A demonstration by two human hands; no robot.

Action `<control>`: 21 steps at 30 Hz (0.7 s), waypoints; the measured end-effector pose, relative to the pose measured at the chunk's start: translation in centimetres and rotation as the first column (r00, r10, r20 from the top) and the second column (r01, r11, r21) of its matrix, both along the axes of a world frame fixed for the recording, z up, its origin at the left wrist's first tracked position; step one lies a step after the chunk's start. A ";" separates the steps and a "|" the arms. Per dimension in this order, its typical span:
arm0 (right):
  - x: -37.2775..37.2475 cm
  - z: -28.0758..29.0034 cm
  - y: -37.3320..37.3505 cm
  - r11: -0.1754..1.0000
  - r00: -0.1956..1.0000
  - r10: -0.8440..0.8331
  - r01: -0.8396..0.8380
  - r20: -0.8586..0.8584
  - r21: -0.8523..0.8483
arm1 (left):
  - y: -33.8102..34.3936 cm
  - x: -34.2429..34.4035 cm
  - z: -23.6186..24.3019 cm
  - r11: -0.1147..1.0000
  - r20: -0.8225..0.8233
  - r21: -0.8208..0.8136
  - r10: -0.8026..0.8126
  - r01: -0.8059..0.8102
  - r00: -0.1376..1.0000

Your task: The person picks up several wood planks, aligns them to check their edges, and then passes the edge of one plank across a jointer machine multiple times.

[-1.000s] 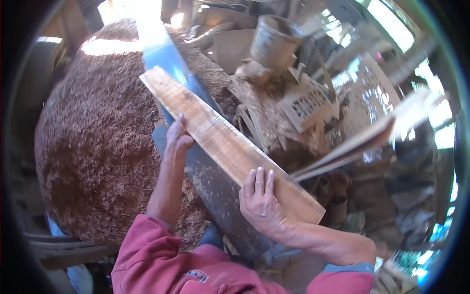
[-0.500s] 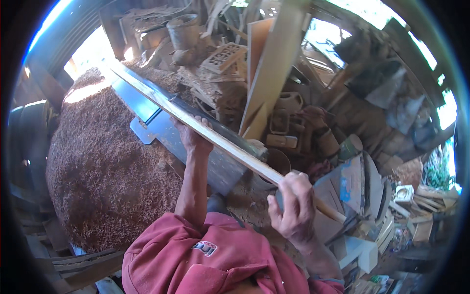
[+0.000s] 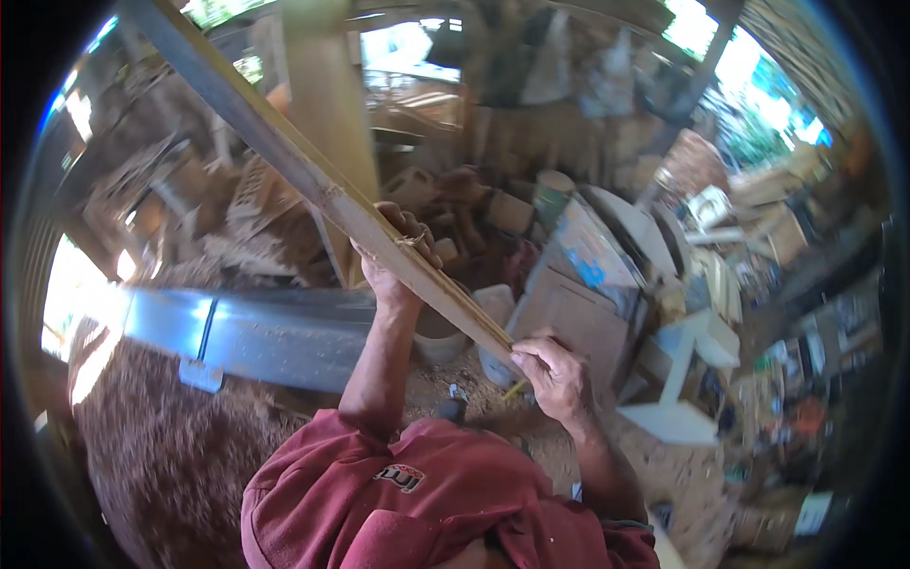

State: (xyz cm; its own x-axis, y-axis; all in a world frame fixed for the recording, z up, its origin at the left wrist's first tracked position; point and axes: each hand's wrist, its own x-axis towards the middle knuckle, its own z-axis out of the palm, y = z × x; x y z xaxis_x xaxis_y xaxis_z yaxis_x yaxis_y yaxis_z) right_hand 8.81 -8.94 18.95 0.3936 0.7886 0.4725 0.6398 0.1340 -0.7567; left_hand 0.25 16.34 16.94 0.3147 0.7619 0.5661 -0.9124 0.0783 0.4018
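Observation:
A long narrow wooden board runs diagonally from the upper left toward my body, tilted with its edge facing up. My left hand grips it around the lower middle, fingertips showing over the far side, beside a small curl of shaving on the edge. My right hand pinches the board's near end with thumb and fingers. Beyond my left hand, a metal machine bed lies crosswise below the board, its surface dusted with chips.
A large shavings pile fills the lower left. An upright plank stands behind the board. Pale buckets, leaning panels and white angled pieces crowd the middle and right, among heaped scrap and offcuts.
The view has swung right. The board has turned from face-up to edge-up and moved off the metal bed, and my right hand has shifted from lying on its face to pinching its end.

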 end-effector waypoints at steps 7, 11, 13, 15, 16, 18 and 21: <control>0.9 -0.2 -10.1 0.929 0.929 -0.370 0.370 0.017 -0.016 | -10.0 10.9 1.4 0.861 0.062 0.205 -0.487 0.466 0.871; 1.7 4.2 -14.0 0.884 0.893 -0.445 0.425 0.072 0.196 | -17.4 16.2 -0.4 0.730 -0.026 0.141 -0.673 0.669 0.739; 3.4 5.8 -16.8 0.845 0.866 -0.496 0.468 0.056 0.258 | -22.5 20.5 -2.6 0.714 -0.012 0.074 -0.698 0.697 0.716; 6.0 6.7 -19.3 0.791 0.848 -0.528 0.511 -0.048 0.337 | -26.9 23.7 -5.6 0.741 -0.125 -0.018 -0.668 0.672 0.734; 7.8 6.8 -21.0 0.734 0.809 -0.585 0.502 0.051 0.457 | -29.1 25.1 -7.2 0.778 -0.224 -0.071 -0.622 0.624 0.750; 10.3 6.4 -26.5 0.734 0.760 -0.635 0.540 0.137 0.412 | -34.0 28.2 -9.5 0.782 -0.354 -0.113 -0.608 0.613 0.710; 13.7 5.2 -35.1 0.719 0.781 -0.622 0.541 0.056 0.438 | -43.0 32.9 -9.5 0.600 -0.315 -0.066 -0.770 0.797 0.554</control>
